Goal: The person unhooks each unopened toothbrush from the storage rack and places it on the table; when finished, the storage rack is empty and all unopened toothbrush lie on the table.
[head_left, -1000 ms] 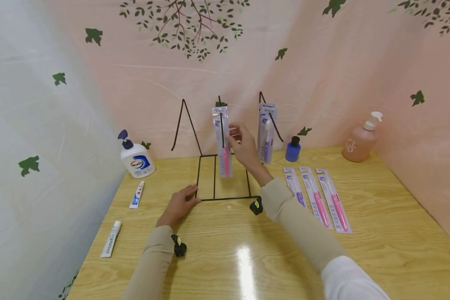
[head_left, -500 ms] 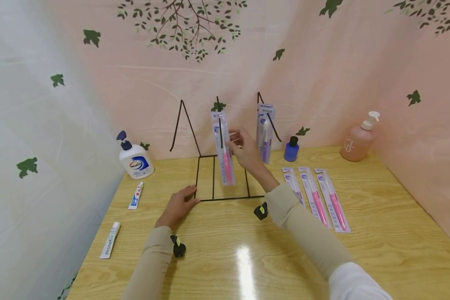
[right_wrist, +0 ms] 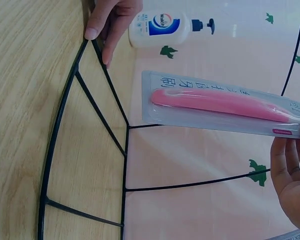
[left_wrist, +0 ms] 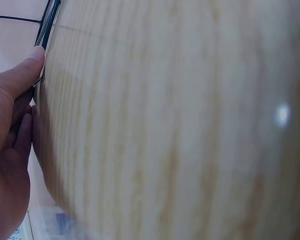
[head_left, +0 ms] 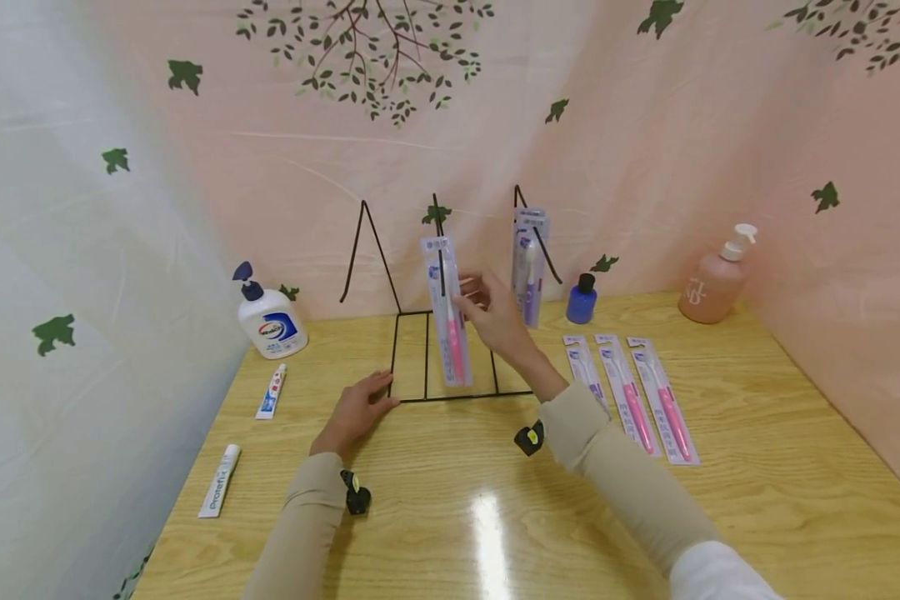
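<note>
My right hand (head_left: 491, 310) pinches the edge of a packaged pink toothbrush (head_left: 453, 333), upright with a slight tilt. The pack is on the middle hook of a black wire rack (head_left: 427, 358); the hook's end sticks out in front of it. In the right wrist view the pink handle (right_wrist: 215, 104) shows inside clear plastic. My left hand (head_left: 356, 412) rests at the rack's front left corner, thumb by the front bar and fingertips on the side bar. On the right hook hang packaged purple toothbrushes (head_left: 528, 275). The left hook (head_left: 352, 250) holds nothing.
Three packaged toothbrushes (head_left: 633, 400) lie to the right. Behind them stand a blue bottle (head_left: 581, 302) and a pink pump bottle (head_left: 712, 287). A white pump bottle (head_left: 273, 325) and two toothpaste tubes (head_left: 221, 482) are at left. Printed cloth (head_left: 307, 167) hangs behind the rack.
My right hand has brought the pink toothbrush pack lower and closer to me, toward the tip of the middle hook. My left hand stays at the rack's corner.
</note>
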